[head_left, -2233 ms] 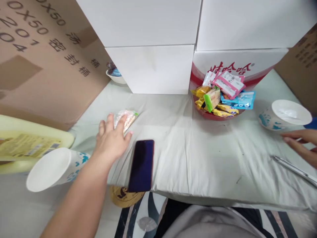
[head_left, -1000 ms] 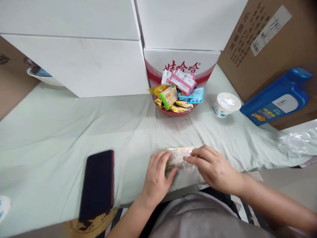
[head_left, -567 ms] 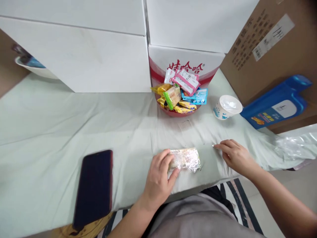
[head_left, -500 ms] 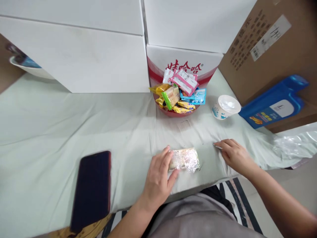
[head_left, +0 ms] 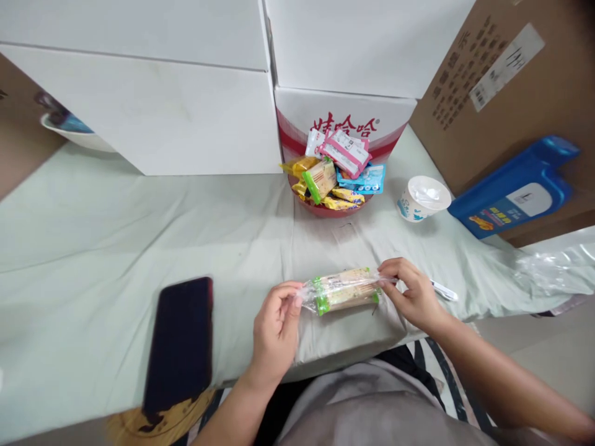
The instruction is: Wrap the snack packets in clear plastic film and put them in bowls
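Note:
Clear plastic wrap is stretched between my two hands, pulled into gathered ends. Under the film lies a packet of crackers with bright green ends, on the pale green cloth. At the packet's left, my left hand pinches one end of the wrap. My right hand pinches the other end at the right. Just beyond the right fingers a slim white and grey tool rests on the cloth, partly hidden by the hand; I cannot tell if it is a pen or a cutter.
A red bowl heaped with several wrapped snacks stands before white boxes. To its right are a paper cup, a blue bottle and a brown carton. A dark phone lies at the left front edge.
My right hand has let go of the slim tool and moved left to the wrap. The film, earlier close around the packet, is now drawn out at both ends, baring green ends.

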{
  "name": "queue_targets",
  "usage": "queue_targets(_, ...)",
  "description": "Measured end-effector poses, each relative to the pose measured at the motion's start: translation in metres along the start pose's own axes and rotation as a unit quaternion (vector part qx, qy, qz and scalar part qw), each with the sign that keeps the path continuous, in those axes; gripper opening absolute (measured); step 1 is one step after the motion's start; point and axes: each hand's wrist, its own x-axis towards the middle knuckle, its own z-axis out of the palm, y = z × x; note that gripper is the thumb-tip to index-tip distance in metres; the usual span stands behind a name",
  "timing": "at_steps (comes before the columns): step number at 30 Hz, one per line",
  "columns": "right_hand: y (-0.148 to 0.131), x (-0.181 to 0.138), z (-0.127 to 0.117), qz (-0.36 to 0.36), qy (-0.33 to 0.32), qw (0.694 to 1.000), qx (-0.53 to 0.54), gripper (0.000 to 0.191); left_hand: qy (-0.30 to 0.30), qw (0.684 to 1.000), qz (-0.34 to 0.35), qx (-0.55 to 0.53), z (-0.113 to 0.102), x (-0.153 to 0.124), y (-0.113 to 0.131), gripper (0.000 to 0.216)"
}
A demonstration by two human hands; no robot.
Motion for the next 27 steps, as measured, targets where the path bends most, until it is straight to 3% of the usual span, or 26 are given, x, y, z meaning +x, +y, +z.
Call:
queue_targets(4,0.008,-0.012,-0.01,0.072,-0.003,0.997,0.018,0.011,0.048,0.997,-0.046,-0.036,-0.012,0.002,0.001,0.005)
queue_targets(6,0.007,-0.016,-0.012,0.065,-0.028,0.997,0.028,0.012,0.088,0.995,0.018,0.038,-0.016,0.003,0.004,0.005)
queue_targets(7,0.006,-0.016,-0.012,0.056,-0.043,0.997,0.03,0.022,0.088,0.989,0.074,0.088,-0.016,0.003,0.006,0.012)
queue_targets(8,0.005,-0.016,-0.013,0.049,-0.058,0.997,0.028,0.038,0.063,0.979,0.134,0.137,-0.015,0.003,0.009,0.022)
queue_targets(10,0.003,-0.012,-0.015,0.037,-0.096,0.994,0.023,0.066,-0.051,0.949,0.22,0.22,-0.011,0.003,0.015,0.037)
queue_targets(12,0.003,-0.007,-0.019,0.021,-0.139,0.99,0.03,0.052,-0.145,0.918,0.255,0.266,-0.006,0.005,0.018,0.032)
queue_targets(14,0.006,-0.003,-0.025,0.018,-0.144,0.988,0.046,0.021,-0.153,0.912,0.258,0.281,-0.004,0.008,0.018,0.023)
queue_targets(16,0.01,-0.001,-0.033,0.037,-0.109,0.992,0.052,0.013,-0.11,0.922,0.251,0.272,-0.008,0.013,0.017,0.024)
queue_targets(21,0.024,-0.005,-0.043,0.117,-0.036,0.992,0.012,0.017,-0.033,0.947,0.183,0.262,-0.025,0.021,0.016,0.016)
queue_targets(25,0.028,-0.009,-0.04,0.162,-0.022,0.985,-0.046,0.013,-0.051,0.973,0.029,0.224,-0.026,0.029,0.02,0.02)
queue_targets(27,0.02,-0.009,-0.041,0.127,0.041,0.987,-0.094,0.013,-0.031,0.978,-0.044,0.201,-0.024,0.037,0.023,0.022)
